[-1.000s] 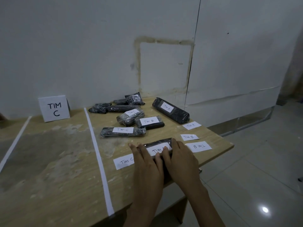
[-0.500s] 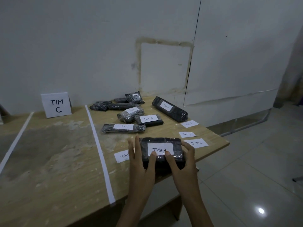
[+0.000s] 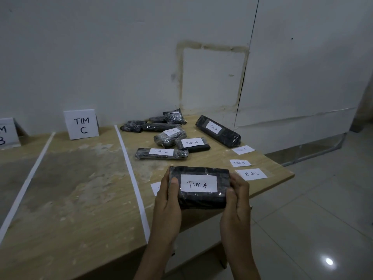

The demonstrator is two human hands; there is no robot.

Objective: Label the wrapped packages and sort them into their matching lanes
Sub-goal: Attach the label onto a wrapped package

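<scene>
A black wrapped package with a white "TIM A" label is lifted above the table's front edge. My left hand grips its left end and my right hand grips its right end, thumbs on top. Behind it lie other wrapped packages: one labelled "TIM C", one "TIM B", a long one "TIM A", and several unlabelled at the back. Loose paper labels lie at the table's right.
The wooden table is split into lanes by white tape strips. A "TIM C" sign stands at the back of the middle lane, and a partly cut-off sign at the far left. The tiled floor lies to the right.
Both hands went from pressing the label flat on the package to lifting the package off the table and tilting its labelled face toward me.
</scene>
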